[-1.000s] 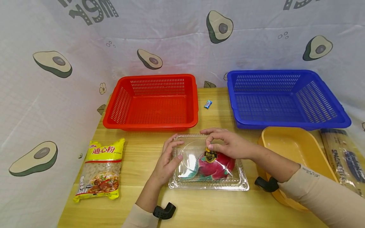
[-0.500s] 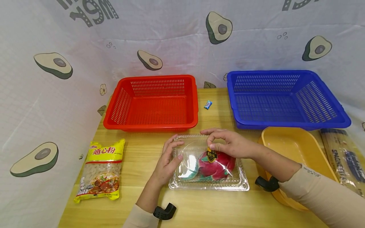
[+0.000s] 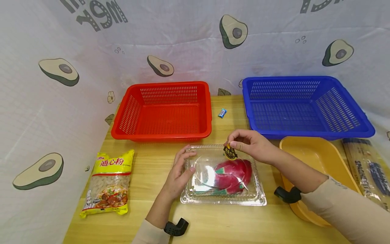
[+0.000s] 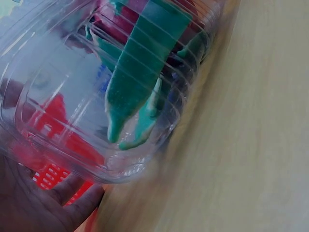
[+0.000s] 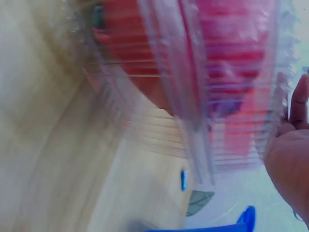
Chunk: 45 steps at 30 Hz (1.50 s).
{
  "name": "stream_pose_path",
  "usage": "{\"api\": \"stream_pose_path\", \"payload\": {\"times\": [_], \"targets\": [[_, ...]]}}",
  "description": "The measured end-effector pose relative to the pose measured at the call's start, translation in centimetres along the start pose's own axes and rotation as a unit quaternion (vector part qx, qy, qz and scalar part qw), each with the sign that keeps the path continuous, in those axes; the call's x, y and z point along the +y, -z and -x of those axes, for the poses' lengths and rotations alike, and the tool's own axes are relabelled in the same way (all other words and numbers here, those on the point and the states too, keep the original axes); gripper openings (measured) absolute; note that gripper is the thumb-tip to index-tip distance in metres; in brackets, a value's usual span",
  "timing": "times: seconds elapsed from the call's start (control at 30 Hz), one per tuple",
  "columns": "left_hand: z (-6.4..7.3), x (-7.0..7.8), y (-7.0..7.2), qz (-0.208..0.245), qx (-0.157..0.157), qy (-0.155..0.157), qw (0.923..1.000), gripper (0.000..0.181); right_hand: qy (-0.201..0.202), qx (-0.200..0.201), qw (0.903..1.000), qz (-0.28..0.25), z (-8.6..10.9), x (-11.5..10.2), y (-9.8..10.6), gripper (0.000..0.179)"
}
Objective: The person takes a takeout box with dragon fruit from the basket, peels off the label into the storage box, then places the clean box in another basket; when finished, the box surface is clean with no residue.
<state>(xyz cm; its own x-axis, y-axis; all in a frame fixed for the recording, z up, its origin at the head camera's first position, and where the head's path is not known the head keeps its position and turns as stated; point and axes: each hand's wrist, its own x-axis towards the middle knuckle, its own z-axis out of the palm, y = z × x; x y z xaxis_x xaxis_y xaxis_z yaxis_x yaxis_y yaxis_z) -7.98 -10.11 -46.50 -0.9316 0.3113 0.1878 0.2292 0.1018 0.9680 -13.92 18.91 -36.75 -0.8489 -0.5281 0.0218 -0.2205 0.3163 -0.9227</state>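
A clear plastic clamshell box point(image 3: 204, 195) lies on the wooden table in the head view, with a red and green dragon fruit point(image 3: 233, 176) inside. My left hand point(image 3: 179, 173) rests against the box's left side, fingers extended along its edge and the thumb on the lid. My right hand point(image 3: 251, 145) pinches a black and gold sticker point(image 3: 230, 153) between thumb and index finger above the back of the lid. Whether the sticker's lower edge touches the lid I cannot tell. In the left wrist view, green leaves point(image 4: 145, 63) of the fruit show through the plastic.
A red basket point(image 3: 161, 136) and a blue basket point(image 3: 310, 134) stand behind, with a small blue wrapped candy point(image 3: 222, 113) between them. At left lies a yellow bag of macaroni point(image 3: 108, 183). A yellow bin point(image 3: 304, 152) and a spaghetti pack point(image 3: 367, 169) are at right.
My right hand has risen slightly and moved back and right, bringing the sticker off its earlier spot over the fruit. The left hand and the box have stayed in place.
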Motion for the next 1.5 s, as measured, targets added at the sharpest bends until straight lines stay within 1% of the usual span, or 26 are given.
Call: {"api": "stream_pose_path", "payload": {"times": [0.07, 0.17, 0.33, 0.47, 0.67, 0.9, 1.0, 1.1, 1.17, 1.2, 1.27, 1.33, 1.5], "targets": [[0.0, 0.0, -0.1, 0.003, -0.003, 0.002, 1.0, 0.045, -0.001, 0.014, 0.9999, 0.01, 0.3, -0.4, 0.4, 0.007], [0.0, 0.0, -0.1, 0.006, -0.004, 0.002, 1.0, 0.045, -0.017, 0.031, 0.9989, 0.032, 1.0, -1.1, 1.0, 0.007], [0.1, 0.0, -0.1, 0.002, 0.0, 0.006, 1.0, 0.046, -0.043, 0.037, 0.9963, 0.065, 2.3, -1.9, 2.2, 0.008], [0.1, 0.2, -0.2, -0.003, 0.004, 0.004, 1.0, 0.047, -0.061, 0.036, 0.9927, 0.097, 3.6, -2.0, 3.2, 0.01], [0.2, 0.1, -0.1, -0.005, 0.005, 0.001, 1.0, 0.046, -0.072, 0.046, 0.9858, 0.144, 5.8, -1.4, 4.5, 0.012], [0.2, 0.0, -0.1, -0.005, 0.006, 0.006, 1.0, 0.047, -0.105, 0.08, 0.9716, 0.196, 9.0, -0.3, 6.8, 0.013], [0.2, 0.1, -0.1, -0.003, 0.005, 0.006, 1.0, 0.047, -0.135, 0.084, 0.9631, 0.217, 10.4, 0.4, 8.2, 0.015], [0.2, 0.2, -0.1, 0.001, 0.003, 0.006, 1.0, 0.047, -0.178, 0.08, 0.951, 0.24, 11.5, 1.3, 9.5, 0.018], [0.2, 0.2, -0.1, 0.002, 0.003, 0.006, 1.0, 0.047, -0.206, 0.071, 0.9414, 0.257, 12.2, 2.0, 10.3, 0.022], [0.2, 0.2, -0.1, 0.002, 0.003, 0.006, 1.0, 0.047, -0.216, 0.068, 0.938, 0.262, 12.5, 2.4, 10.7, 0.023], [0.2, 0.2, -0.1, 0.0, 0.004, 0.007, 1.0, 0.047, -0.231, 0.059, 0.9344, 0.265, 13.2, 3.3, 11.2, 0.026], [0.2, 0.2, -0.2, 0.0, 0.004, 0.008, 1.0, 0.047, -0.237, 0.05, 0.9356, 0.257, 13.7, 4.1, 11.5, 0.026], [0.1, 0.1, -0.1, 0.001, 0.005, 0.005, 1.0, 0.047, -0.239, 0.04, 0.9461, 0.216, 14.7, 5.5, 11.6, 0.022]]}}
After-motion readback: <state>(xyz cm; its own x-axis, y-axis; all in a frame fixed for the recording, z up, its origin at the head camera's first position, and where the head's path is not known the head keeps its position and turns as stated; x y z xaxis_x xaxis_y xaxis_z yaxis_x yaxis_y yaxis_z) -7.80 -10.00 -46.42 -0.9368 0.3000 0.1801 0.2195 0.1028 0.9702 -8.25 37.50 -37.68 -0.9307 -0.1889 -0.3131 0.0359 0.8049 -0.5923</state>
